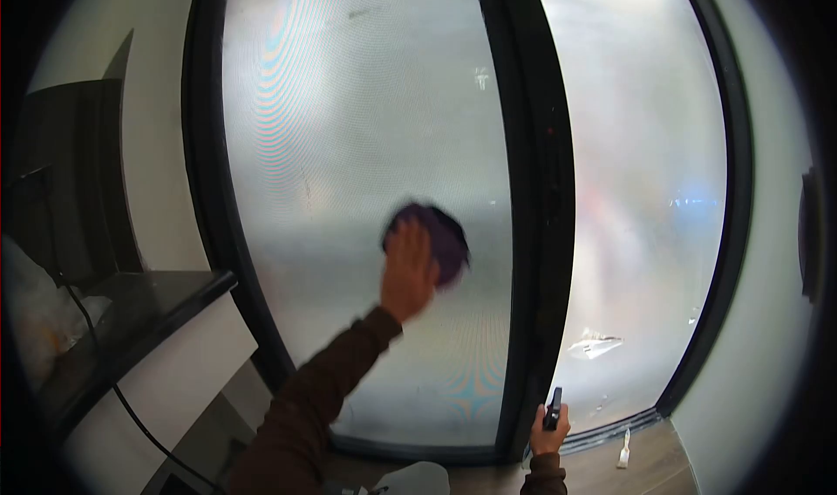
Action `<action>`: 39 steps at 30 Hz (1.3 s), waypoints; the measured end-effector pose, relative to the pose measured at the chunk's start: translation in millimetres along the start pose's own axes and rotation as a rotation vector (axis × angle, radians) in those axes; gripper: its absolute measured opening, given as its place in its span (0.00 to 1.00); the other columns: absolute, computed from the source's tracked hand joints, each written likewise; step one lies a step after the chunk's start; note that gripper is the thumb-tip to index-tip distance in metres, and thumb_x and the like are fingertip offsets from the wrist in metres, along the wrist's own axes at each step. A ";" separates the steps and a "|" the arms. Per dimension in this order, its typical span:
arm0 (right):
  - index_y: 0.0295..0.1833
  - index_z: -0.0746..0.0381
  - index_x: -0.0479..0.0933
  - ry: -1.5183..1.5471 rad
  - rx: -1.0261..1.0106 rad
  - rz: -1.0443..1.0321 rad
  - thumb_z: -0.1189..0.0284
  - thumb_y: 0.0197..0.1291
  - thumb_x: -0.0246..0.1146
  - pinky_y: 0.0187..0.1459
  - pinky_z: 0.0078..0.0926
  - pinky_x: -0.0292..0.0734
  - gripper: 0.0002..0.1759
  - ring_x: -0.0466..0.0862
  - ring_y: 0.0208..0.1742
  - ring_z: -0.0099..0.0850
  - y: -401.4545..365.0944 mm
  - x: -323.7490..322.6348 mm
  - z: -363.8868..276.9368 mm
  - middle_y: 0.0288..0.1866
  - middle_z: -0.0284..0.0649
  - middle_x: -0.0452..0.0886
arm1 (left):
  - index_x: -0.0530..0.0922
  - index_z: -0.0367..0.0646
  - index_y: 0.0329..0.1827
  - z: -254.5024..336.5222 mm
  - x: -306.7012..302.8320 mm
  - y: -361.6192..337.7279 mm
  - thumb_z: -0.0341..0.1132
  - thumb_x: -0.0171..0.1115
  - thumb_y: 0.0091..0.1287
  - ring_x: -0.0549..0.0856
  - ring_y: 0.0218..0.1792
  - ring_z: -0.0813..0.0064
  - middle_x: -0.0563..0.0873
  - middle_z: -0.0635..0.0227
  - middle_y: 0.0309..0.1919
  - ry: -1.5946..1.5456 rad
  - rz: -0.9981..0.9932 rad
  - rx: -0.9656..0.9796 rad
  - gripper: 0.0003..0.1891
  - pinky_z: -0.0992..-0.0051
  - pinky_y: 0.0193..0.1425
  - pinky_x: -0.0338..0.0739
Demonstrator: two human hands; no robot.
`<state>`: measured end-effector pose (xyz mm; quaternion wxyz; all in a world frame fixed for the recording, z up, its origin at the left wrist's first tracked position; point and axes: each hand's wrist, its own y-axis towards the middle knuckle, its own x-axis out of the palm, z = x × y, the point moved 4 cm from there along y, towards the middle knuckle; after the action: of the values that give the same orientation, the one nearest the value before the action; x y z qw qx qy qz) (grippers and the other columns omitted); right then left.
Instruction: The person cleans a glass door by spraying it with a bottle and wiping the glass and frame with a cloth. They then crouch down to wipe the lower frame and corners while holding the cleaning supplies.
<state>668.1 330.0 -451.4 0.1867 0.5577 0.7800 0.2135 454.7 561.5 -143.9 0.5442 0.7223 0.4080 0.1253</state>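
Note:
My left hand [410, 273] lies with its fingers along a dark purple cloth [451, 249], holding it against the middle of a frosted glass panel [366, 146]. Hand and cloth are a little blurred. Low on the right, my right hand [549, 430] is wrapped round a black object [553, 408] that looks like the trigger head of a spray bottle; whatever is below it is hidden by the fingers. This hand is close to the dark middle upright [540, 233] of the door frame.
A second, brighter glass panel [645, 190] stands on the right, with a torn whitish patch [595, 345] low down. A small flat brush [624, 450] is by the floor track. On the left is a dark-topped counter [166, 307] with a plastic bag [35, 312] and a hanging black cable [131, 416].

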 end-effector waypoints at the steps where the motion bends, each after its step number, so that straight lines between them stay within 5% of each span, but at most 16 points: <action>1: 0.41 0.66 0.72 -0.004 0.005 -0.008 0.64 0.65 0.67 0.29 0.41 0.72 0.16 0.81 0.23 0.44 2.3 1.1 7.2 0.22 0.49 0.77 | 0.65 0.28 0.74 17.5 14.8 -23.1 0.43 0.55 0.74 0.56 0.80 0.39 0.60 0.38 0.78 -0.064 -0.092 0.067 0.32 0.43 0.81 0.50; 5: 0.43 0.67 0.73 -0.096 0.057 -0.020 0.63 0.66 0.67 0.29 0.41 0.72 0.17 0.82 0.25 0.45 -5.1 10.8 30.6 0.23 0.51 0.78 | 0.69 0.34 0.73 21.3 12.6 -13.0 0.44 0.54 0.74 0.59 0.78 0.38 0.68 0.39 0.73 -0.123 -0.099 -0.068 0.30 0.43 0.80 0.53; 9: 0.67 0.65 0.75 0.053 -0.001 0.123 0.72 0.65 0.71 0.30 0.18 0.74 0.27 0.76 0.27 0.18 -23.6 16.0 21.0 0.28 0.29 0.76 | 0.62 0.28 0.76 -4.4 -5.1 70.5 0.43 0.51 0.75 0.55 0.79 0.37 0.63 0.39 0.75 -0.041 0.138 -0.331 0.32 0.43 0.80 0.49; 14: 0.54 0.63 0.76 0.587 0.571 -0.053 0.72 0.68 0.67 0.20 0.21 0.67 0.13 0.71 0.19 0.19 -35.1 9.7 -23.9 0.24 0.32 0.71 | 0.58 0.27 0.77 -48.4 -31.5 194.4 0.42 0.50 0.76 0.52 0.80 0.38 0.59 0.37 0.76 -0.053 0.224 -0.548 0.33 0.43 0.81 0.46; 16: 0.52 0.63 0.75 0.721 0.468 -0.071 0.73 0.69 0.66 0.18 0.20 0.65 0.11 0.69 0.17 0.19 9.7 -26.5 -170.4 0.24 0.32 0.71 | 0.58 0.26 0.77 -66.3 -39.2 255.4 0.41 0.50 0.75 0.52 0.80 0.37 0.59 0.37 0.76 -0.051 0.260 -0.603 0.33 0.43 0.81 0.46; 19: 0.53 0.65 0.75 0.290 0.263 -0.236 0.74 0.68 0.67 0.22 0.19 0.70 0.12 0.72 0.21 0.19 38.9 -71.3 -235.4 0.27 0.34 0.74 | 0.60 0.25 0.76 -71.9 -61.4 306.0 0.41 0.49 0.76 0.51 0.80 0.37 0.58 0.37 0.77 -0.039 0.210 -0.568 0.32 0.43 0.81 0.45; 20: 0.56 0.67 0.75 0.487 0.227 -0.265 0.73 0.68 0.67 0.25 0.20 0.73 0.15 0.75 0.24 0.20 81.9 -90.5 -298.9 0.30 0.35 0.77 | 0.60 0.25 0.75 -83.0 -70.8 350.2 0.41 0.49 0.76 0.52 0.80 0.37 0.59 0.37 0.77 -0.038 0.230 -0.512 0.32 0.43 0.81 0.46; 22: 0.58 0.67 0.75 0.367 -0.162 -0.309 0.73 0.67 0.68 0.27 0.21 0.75 0.17 0.76 0.27 0.20 140.9 -94.6 -246.7 0.31 0.35 0.77 | 0.61 0.25 0.75 -96.9 -96.6 431.1 0.41 0.50 0.76 0.54 0.79 0.36 0.61 0.37 0.76 -0.048 0.247 -0.393 0.32 0.43 0.81 0.48; 24: 0.65 0.67 0.74 0.262 -0.121 -0.393 0.73 0.66 0.69 0.30 0.21 0.75 0.24 0.76 0.29 0.19 218.4 -148.3 -435.8 0.35 0.36 0.79 | 0.63 0.26 0.74 -121.2 -114.3 526.4 0.42 0.51 0.75 0.58 0.78 0.39 0.64 0.37 0.74 -0.014 0.269 -0.281 0.31 0.46 0.81 0.50; 27: 0.76 0.61 0.68 0.168 -0.313 -0.471 0.79 0.67 0.67 0.30 0.19 0.73 0.32 0.74 0.29 0.18 268.4 -208.6 -460.4 0.48 0.40 0.78 | 0.61 0.32 0.77 -111.7 -135.7 592.2 0.43 0.53 0.75 0.58 0.79 0.43 0.63 0.43 0.76 0.035 0.290 -0.112 0.32 0.47 0.81 0.53; 30: 0.46 0.65 0.75 0.262 -0.201 -0.374 0.73 0.60 0.73 0.29 0.26 0.76 0.15 0.82 0.25 0.25 350.6 -247.3 -521.6 0.26 0.35 0.79 | 0.59 0.33 0.78 -144.1 -155.7 668.8 0.45 0.51 0.77 0.58 0.79 0.45 0.62 0.43 0.77 0.162 0.274 -0.015 0.33 0.48 0.81 0.53; 32: 0.50 0.65 0.74 0.240 -0.135 -0.384 0.80 0.61 0.70 0.29 0.21 0.77 0.15 0.82 0.28 0.20 393.6 -277.7 -584.4 0.29 0.33 0.79 | 0.59 0.33 0.78 -172.5 -172.4 695.7 0.47 0.49 0.77 0.58 0.79 0.46 0.62 0.44 0.77 0.186 0.281 -0.124 0.33 0.49 0.81 0.54; 33: 0.57 0.67 0.74 0.164 -0.232 -0.405 0.81 0.63 0.67 0.29 0.21 0.77 0.18 0.82 0.28 0.20 422.3 -239.3 -646.5 0.33 0.34 0.79 | 0.60 0.33 0.78 -252.3 -177.9 693.9 0.48 0.48 0.77 0.58 0.79 0.46 0.63 0.45 0.77 0.212 0.316 -0.228 0.34 0.49 0.80 0.55; 35: 0.72 0.70 0.67 0.252 -0.372 -0.325 0.81 0.64 0.66 0.29 0.20 0.76 0.31 0.80 0.27 0.21 461.5 -251.7 -686.9 0.41 0.37 0.77 | 0.59 0.32 0.78 -268.5 -175.6 695.0 0.49 0.48 0.77 0.58 0.79 0.44 0.62 0.43 0.77 0.276 0.347 -0.340 0.34 0.48 0.80 0.54; 38: 0.71 0.68 0.70 0.269 -0.468 -0.309 0.80 0.64 0.66 0.29 0.22 0.76 0.29 0.79 0.26 0.21 498.3 -262.0 -764.3 0.39 0.36 0.76 | 0.58 0.30 0.78 -277.2 -176.9 713.0 0.49 0.47 0.77 0.57 0.79 0.41 0.61 0.40 0.77 0.335 0.375 -0.443 0.35 0.46 0.80 0.53; 39: 0.61 0.63 0.73 0.231 -0.452 -0.318 0.73 0.65 0.68 0.32 0.26 0.77 0.21 0.78 0.24 0.24 514.1 -261.5 -775.6 0.37 0.35 0.75 | 0.58 0.30 0.78 -275.6 -173.2 714.1 0.50 0.47 0.77 0.57 0.79 0.40 0.60 0.39 0.77 0.353 0.370 -0.469 0.36 0.45 0.80 0.53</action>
<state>744.3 132.0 491.6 0.2472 0.3449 0.8062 0.4122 495.8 570.7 639.7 0.5845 0.6066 0.3179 0.4351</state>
